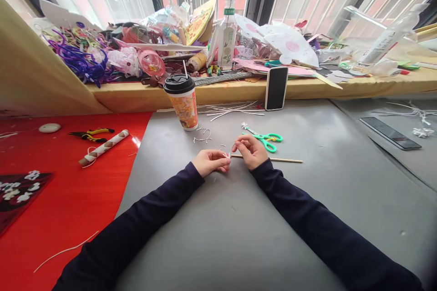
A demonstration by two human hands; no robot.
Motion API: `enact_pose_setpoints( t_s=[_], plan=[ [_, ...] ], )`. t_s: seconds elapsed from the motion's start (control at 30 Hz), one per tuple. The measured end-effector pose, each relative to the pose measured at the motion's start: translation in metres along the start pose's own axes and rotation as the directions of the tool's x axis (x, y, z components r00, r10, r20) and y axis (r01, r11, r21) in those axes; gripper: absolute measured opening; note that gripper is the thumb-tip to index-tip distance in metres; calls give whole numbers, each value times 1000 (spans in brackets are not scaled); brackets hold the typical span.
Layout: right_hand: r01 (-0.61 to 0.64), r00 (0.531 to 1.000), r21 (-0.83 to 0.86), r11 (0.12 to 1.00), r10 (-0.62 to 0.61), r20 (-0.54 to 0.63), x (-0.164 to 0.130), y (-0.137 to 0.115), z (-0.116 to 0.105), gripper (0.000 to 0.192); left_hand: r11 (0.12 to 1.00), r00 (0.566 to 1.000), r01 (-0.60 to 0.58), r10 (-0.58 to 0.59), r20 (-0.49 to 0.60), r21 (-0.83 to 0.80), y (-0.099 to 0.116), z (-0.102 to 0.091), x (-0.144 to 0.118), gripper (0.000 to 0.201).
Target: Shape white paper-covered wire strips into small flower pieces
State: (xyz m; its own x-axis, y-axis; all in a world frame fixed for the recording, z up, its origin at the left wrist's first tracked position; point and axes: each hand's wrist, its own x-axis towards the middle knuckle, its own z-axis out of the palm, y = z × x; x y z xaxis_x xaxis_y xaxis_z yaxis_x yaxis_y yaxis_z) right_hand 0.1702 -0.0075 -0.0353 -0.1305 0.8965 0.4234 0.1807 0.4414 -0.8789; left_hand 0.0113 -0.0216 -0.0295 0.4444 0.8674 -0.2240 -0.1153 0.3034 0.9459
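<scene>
My left hand [210, 162] and my right hand [249, 150] meet over the grey table mat [239, 218], fingertips pinched together on a small white piece at the end of a thin wooden stick [283, 160]. The stick runs out to the right from under my right hand. Green-handled scissors [268, 139] lie just behind my right hand. Small white wire scraps [202, 136] are scattered ahead of my left hand.
A lidded paper cup [182, 101] with a straw stands behind my hands. A phone [276, 87] leans on the cluttered yellow ledge [136, 95]. Another phone [389, 132] lies at right. Pliers [90, 134] and a paper tube [103, 147] rest on the red sheet [68, 200].
</scene>
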Motion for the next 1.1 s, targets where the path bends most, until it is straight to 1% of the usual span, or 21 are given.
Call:
enact_pose_setpoints(
  t_s=[0.07,0.23,0.33,0.47,0.63,0.77,0.93,1.1],
  plan=[
    [1,1000,15,1000,-1,-7,1,2,0,21,1000,1000,6,-6,2,7,0,0,0,30],
    [2,1000,33,999,-1,-17,0,4,1,21,997,999,29,-32,-35,-71,1,1,1,34],
    [10,1000,34,999,-9,-24,-1,4,1,21,995,998,28,-33,-48,-92,2,2,0,35],
    [6,1000,29,1000,-6,-27,-2,3,3,22,997,999,20,-24,-47,-80,2,0,-1,35],
    [16,999,30,999,-15,-30,-3,3,5,21,997,996,11,-17,-87,-74,3,-4,-2,36],
    [25,999,28,999,-24,-30,-4,4,6,20,998,995,20,-26,-97,-65,3,-6,-3,36],
    [3,999,18,1000,-2,-35,-4,4,7,21,998,993,21,-27,-115,-60,5,-5,-5,37],
    [-3,999,2,1000,3,-44,-5,3,7,21,1000,991,1,-4,-136,-23,4,-7,-6,36]
  ],
)
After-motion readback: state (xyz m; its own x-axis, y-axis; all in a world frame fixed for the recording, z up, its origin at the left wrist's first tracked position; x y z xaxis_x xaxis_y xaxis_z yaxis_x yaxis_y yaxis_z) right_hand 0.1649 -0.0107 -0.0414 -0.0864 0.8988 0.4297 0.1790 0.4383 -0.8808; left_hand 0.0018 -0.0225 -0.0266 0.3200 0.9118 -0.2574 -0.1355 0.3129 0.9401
